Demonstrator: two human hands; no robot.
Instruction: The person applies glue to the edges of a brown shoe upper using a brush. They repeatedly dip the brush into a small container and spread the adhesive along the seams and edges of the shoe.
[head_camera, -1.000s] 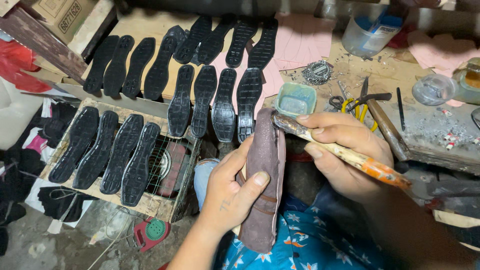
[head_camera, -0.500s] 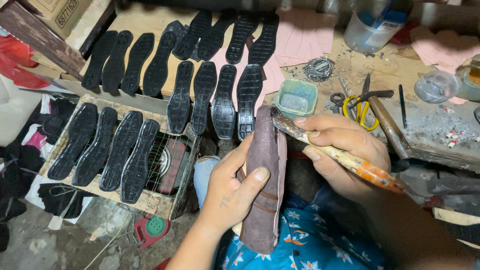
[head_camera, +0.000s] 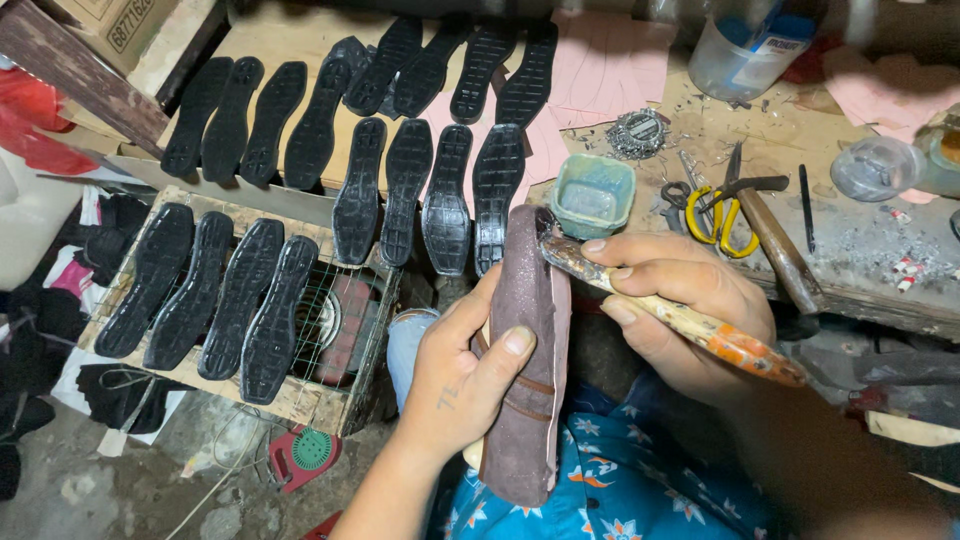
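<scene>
Left hand (head_camera: 470, 375) clamped round brown shoe upper (head_camera: 525, 340), held upright over the lap. Right hand (head_camera: 670, 300) closed on brush (head_camera: 680, 320), tip at upper's top edge, just below the small green cup (head_camera: 592, 192). Judging: coating underway; black soles (head_camera: 400, 190) beyond look unattached. Versus earlier: grips and pose unchanged, only view shifted slightly.

Dim, warm light falls from above — brightest on the workbench (head_camera: 850, 240) and pale cardboard (head_camera: 290, 50), leaving the floor (head_camera: 90, 490) and lower right corner in deep shadow. Black soles (head_camera: 445, 200) show soft sheen; edges look slightly soft — mildly wide-angle.
</scene>
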